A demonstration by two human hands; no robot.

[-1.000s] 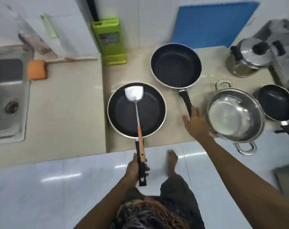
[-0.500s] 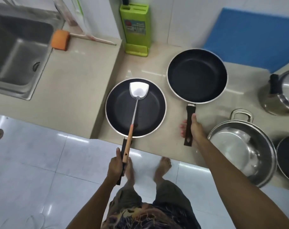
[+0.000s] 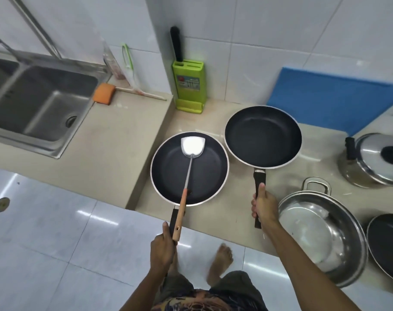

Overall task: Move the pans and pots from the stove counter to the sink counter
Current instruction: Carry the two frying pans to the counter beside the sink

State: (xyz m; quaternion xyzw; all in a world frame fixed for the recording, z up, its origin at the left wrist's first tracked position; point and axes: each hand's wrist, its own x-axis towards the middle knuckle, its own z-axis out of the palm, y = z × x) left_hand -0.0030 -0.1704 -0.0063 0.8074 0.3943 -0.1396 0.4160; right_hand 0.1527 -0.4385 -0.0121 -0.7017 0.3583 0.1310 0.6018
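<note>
Now the right hand has wrapped round the far pan's handle, thumb along it; left hand grips the near pan, both pans right of the sink.

Beige counter bears sponge, knife block, pans, pots.

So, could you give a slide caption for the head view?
Left hand and right hand each grip a black frying pan's handle; a spatula lies in the left pan.
</note>
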